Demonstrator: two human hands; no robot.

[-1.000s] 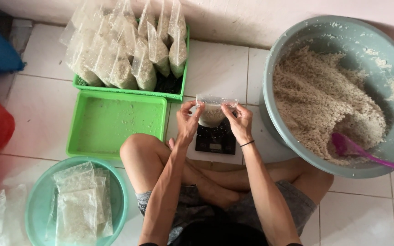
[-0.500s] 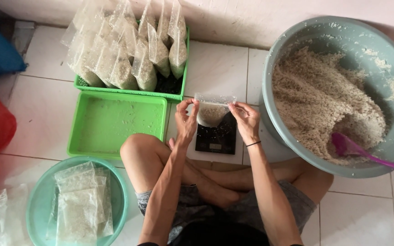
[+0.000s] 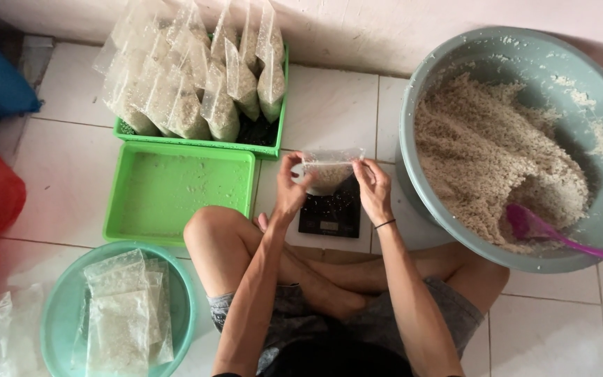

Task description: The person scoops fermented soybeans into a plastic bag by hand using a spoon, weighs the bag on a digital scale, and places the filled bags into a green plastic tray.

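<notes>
Clear plastic bag [image 3: 328, 171], part-filled with pale grain, hangs above the black scale [image 3: 330, 213], its top corners pinched by left hand [image 3: 289, 188] and right hand [image 3: 373, 187].

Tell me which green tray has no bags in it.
The near tray, beside the left hand. The far tray by the wall is packed with filled bags.
</notes>
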